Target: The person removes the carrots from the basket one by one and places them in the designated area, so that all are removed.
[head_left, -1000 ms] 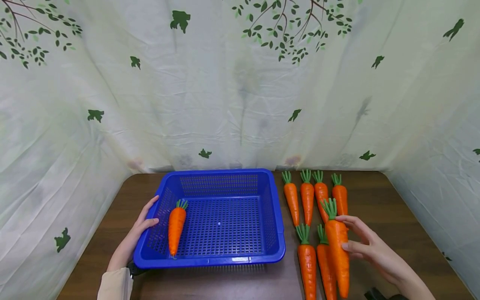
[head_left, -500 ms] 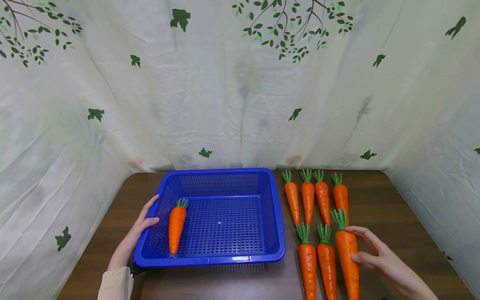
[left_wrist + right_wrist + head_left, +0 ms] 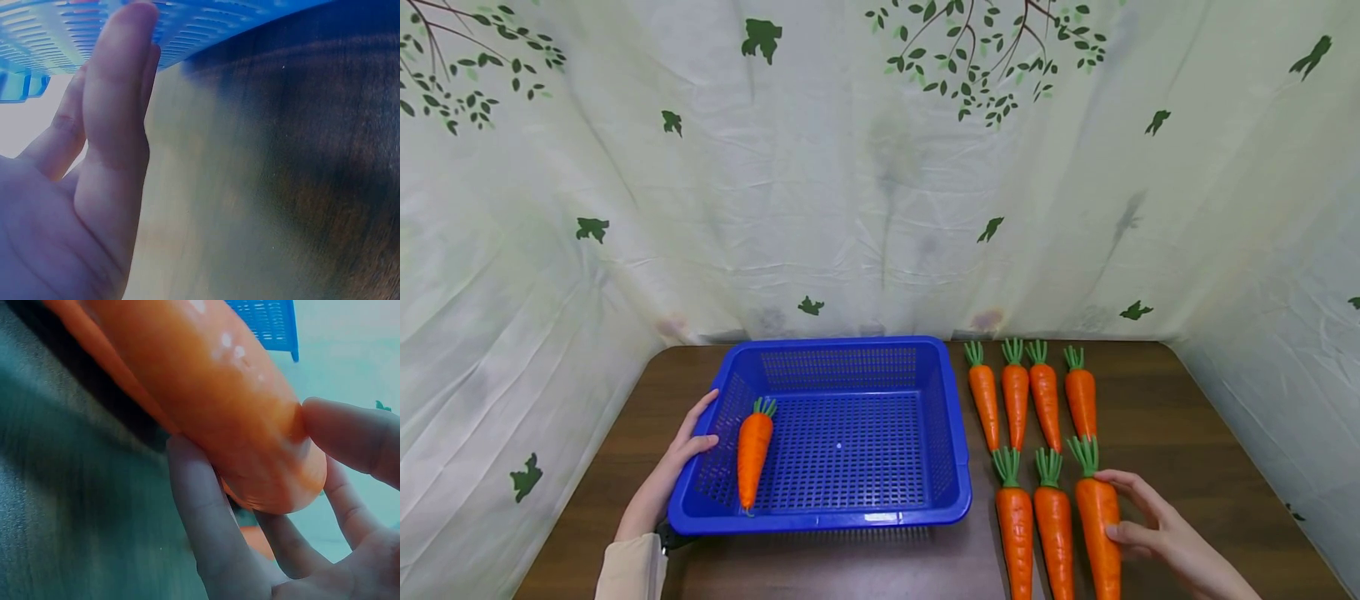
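My left hand rests with straight fingers against the left rim of a blue plastic basket. One carrot with a green top lies inside the basket's left part. In the left wrist view, the extended fingers reach up to the slotted blue wall. My right hand pinches a large carrot between thumb and fingers near its thick top. That carrot lies alongside two others, a carrot and another carrot. The right wrist view shows fingertips on both sides of the held carrot.
Behind the front row lie several smaller carrots, their green tops toward the back edge. Everything stands on a brown wooden table. A pale curtain with leaf prints encloses the back and sides.
My right hand has shifted the held carrot right and toward me, off the neighbouring carrot and into line with the front row. The left hand and basket have stayed put.
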The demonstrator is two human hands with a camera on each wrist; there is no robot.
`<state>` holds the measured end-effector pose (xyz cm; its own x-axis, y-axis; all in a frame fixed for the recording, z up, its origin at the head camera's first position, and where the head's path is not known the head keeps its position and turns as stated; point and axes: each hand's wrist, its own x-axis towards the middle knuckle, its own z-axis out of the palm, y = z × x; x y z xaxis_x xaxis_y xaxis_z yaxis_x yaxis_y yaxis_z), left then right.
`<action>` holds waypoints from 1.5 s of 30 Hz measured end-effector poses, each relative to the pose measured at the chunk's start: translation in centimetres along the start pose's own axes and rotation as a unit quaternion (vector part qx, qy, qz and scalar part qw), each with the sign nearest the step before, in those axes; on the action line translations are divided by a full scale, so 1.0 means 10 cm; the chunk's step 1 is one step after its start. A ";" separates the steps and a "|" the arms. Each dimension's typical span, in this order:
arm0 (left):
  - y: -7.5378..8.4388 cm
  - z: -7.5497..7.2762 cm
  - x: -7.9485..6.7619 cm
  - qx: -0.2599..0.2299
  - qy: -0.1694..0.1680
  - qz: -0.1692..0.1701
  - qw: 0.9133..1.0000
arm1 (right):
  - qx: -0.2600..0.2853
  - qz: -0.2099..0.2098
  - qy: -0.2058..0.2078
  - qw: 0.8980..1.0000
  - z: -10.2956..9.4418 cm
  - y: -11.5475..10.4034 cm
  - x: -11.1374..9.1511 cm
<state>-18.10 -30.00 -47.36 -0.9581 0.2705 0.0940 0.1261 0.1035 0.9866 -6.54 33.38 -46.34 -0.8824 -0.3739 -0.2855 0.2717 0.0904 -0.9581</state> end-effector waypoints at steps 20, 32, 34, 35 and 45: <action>-0.02 0.01 0.01 0.002 0.011 0.012 1.000 | 0.038 -0.011 -0.058 0.998 -0.03 0.22 0.02; -0.01 0.01 0.00 0.004 0.014 -0.002 1.000 | 0.022 -0.002 -0.037 0.999 0.02 0.24 0.04; -0.02 0.01 0.01 0.005 0.016 0.004 1.000 | 0.016 -0.006 -0.035 0.999 0.03 0.24 0.05; -0.02 0.01 0.01 0.006 0.017 0.008 1.000 | 0.015 -0.007 -0.036 0.999 0.03 0.24 0.05; -0.02 0.01 0.02 0.006 0.015 0.004 1.000 | -0.022 -0.022 -0.025 0.999 0.03 0.25 0.07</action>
<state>-18.32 -29.85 -47.53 -0.9644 0.2417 0.1068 0.1371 0.1122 0.9842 -6.34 33.04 -48.92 -0.8722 -0.4245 -0.2432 0.2158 0.1124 -0.9700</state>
